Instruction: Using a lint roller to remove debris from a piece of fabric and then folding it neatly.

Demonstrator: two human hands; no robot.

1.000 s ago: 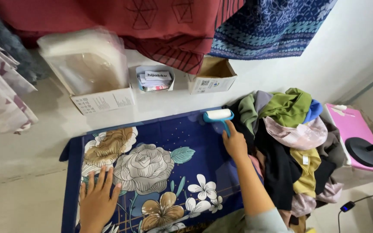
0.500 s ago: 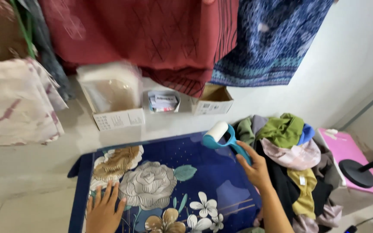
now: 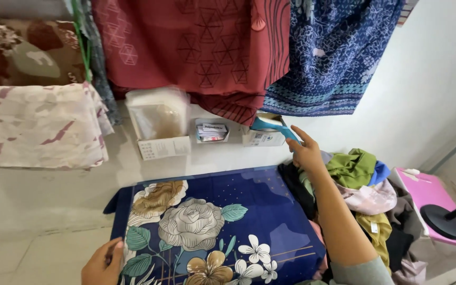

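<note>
The navy floral cloth (image 3: 212,227) lies spread flat on the pale floor, and everything else is placed from it. Beyond its far left corner a pale patterned fabric (image 3: 38,126) hangs in folds. At the cloth's near left edge the left hand (image 3: 102,264) rests with its fingers curled loosely over the hem, touching the cloth; how firmly it pinches the fabric cannot be told. Past the cloth's far edge, against the wall, stands an open box with clear packets (image 3: 159,124), then a small box of cards (image 3: 212,132), under a hanging red garment (image 3: 196,47). Beyond the cloth's far right corner the right hand (image 3: 306,153) closes around the teal handle of a lint roller (image 3: 270,125), index finger stretched out; the roller's head sits at a small carton (image 3: 264,137) by the wall, below a blue patterned garment (image 3: 333,53). Touching the cloth's right edge is a heap of mixed clothes (image 3: 365,195), and right of that a pink board (image 3: 434,200).
</note>
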